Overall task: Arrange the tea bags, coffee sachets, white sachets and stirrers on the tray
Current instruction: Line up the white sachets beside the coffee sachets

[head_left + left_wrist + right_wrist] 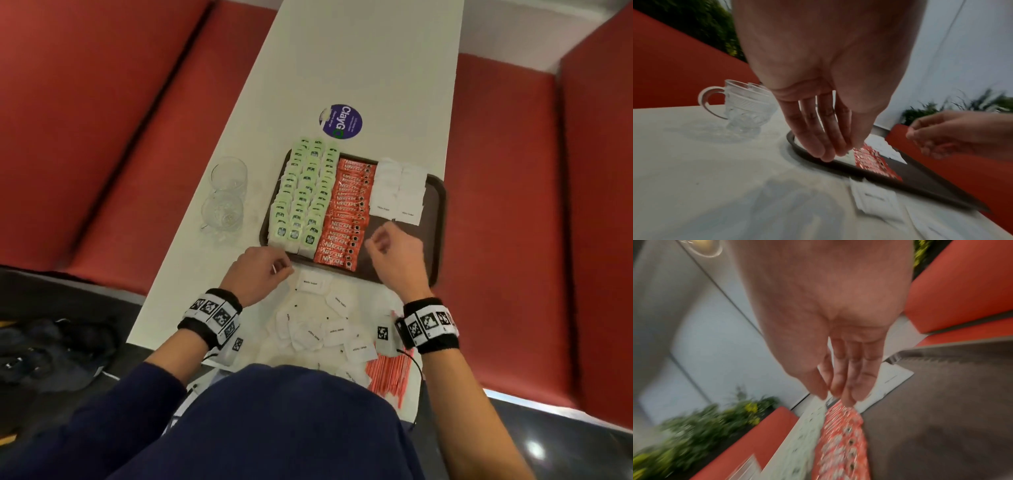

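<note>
Head view, both hands slack-fingered, empty, left hand (259, 274), right hand (397, 255), dark rounded tray (436, 219).

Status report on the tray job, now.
Both hands empty: left hand at tray near edge, right hand over its bare part. White sachets and stirrers mostly still on table. Nothing blocking.

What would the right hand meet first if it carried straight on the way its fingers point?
Probably the white sachets on the tray: the right hand points up the tray toward them, though its height above them is unclear.
</note>
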{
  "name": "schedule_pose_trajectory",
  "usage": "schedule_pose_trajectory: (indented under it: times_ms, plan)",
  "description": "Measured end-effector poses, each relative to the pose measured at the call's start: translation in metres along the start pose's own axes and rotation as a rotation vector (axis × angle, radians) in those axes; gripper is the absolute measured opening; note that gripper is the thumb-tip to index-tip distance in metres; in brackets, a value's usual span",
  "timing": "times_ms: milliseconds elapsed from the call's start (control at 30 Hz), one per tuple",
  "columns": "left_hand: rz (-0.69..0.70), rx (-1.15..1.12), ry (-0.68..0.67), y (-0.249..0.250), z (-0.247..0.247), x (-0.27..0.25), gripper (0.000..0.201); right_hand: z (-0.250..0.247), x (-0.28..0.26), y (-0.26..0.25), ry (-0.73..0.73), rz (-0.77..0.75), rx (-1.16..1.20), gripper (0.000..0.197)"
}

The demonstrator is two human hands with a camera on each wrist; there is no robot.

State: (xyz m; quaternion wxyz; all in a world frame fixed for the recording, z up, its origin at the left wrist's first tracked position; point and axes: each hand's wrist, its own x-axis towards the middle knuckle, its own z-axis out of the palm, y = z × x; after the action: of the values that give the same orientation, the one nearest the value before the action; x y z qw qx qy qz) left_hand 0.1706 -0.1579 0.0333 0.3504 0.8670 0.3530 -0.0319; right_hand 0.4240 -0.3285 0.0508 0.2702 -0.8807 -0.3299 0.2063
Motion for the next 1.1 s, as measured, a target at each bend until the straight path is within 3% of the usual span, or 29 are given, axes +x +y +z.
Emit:
schedule_pose_trajectory:
  times_ms: [67,167,300,533,700,800,967,1100]
  plan:
    - [0.042,0.089,-0.030,0.007,0.014,-0.004,0.014,0.022,-0.035,-0.008,-0.213,-0.012,-0.160,0.012]
    - [0.111,0.232,-0.036,0.017,0.039,-0.005,0.033,0.051,-0.067,-0.005,-0.317,-0.028,-0.402,0.032]
    - [0.157,0.377,-0.018,0.021,0.066,-0.006,0.039,0.074,-0.084,0.000,-0.255,-0.039,-0.426,0.051]
    - [0.100,0.414,-0.021,0.025,0.080,-0.008,0.040,0.085,-0.085,0.004,-0.247,0.063,-0.257,0.035]
    - [0.066,0.364,0.012,0.040,0.083,-0.003,0.050,0.092,-0.082,0.003,-0.234,0.107,-0.132,0.036]
    - [0.068,0.373,-0.012,0.042,0.085,0.002,0.044,0.095,-0.079,0.004,-0.232,0.128,-0.110,0.035]
    - [0.022,0.096,-0.102,0.033,0.074,0.004,0.026,0.088,-0.080,0.010,-0.215,0.104,-0.057,0.026]
    - [0.017,-0.298,-0.048,0.030,0.047,-0.004,0.026,0.050,-0.083,0.004,-0.187,0.079,0.188,0.026]
